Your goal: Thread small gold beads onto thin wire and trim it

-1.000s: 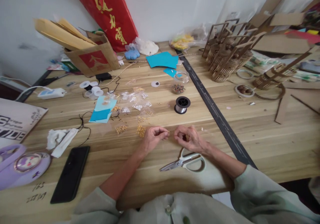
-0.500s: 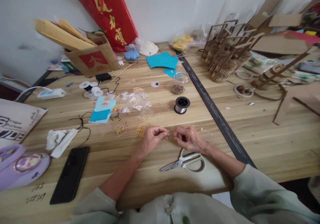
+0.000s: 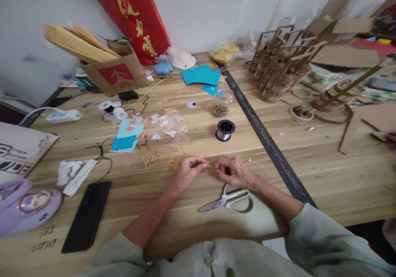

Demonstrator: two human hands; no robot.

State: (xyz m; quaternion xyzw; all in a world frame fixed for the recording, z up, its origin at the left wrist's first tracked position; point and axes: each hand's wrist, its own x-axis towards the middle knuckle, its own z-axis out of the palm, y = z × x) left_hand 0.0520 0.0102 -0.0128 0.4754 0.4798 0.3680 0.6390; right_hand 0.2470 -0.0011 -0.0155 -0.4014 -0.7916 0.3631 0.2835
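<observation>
My left hand [image 3: 192, 169] is closed in a pinch, its fingertips pointing right at a tiny thing too small to name. Just across from it, my right hand [image 3: 232, 171] is pinched too, and a thin strand seems to run between the two. What the right fingers hold cannot be made out. Below the hands lie scissors [image 3: 221, 202] with pale handles, blades partly apart. Beyond them stands a black spool [image 3: 225, 130] of clear thread. Small gold beads [image 3: 174, 162] lie in a heap beside my left hand, with another heap of gold beads [image 3: 150, 160] further left.
A jar of mixed beads [image 3: 220, 110] stands behind the spool. A black phone [image 3: 86, 217] lies at front left. Small bamboo baskets [image 3: 274, 77] crowd the back right. At the right edge, another person's hand [image 3: 391, 137] is near cardboard [image 3: 375, 120].
My hands stay almost in place; the strand between them shows slightly more. Another person's hand has come in at the right edge, and the cardboard there has shifted.
</observation>
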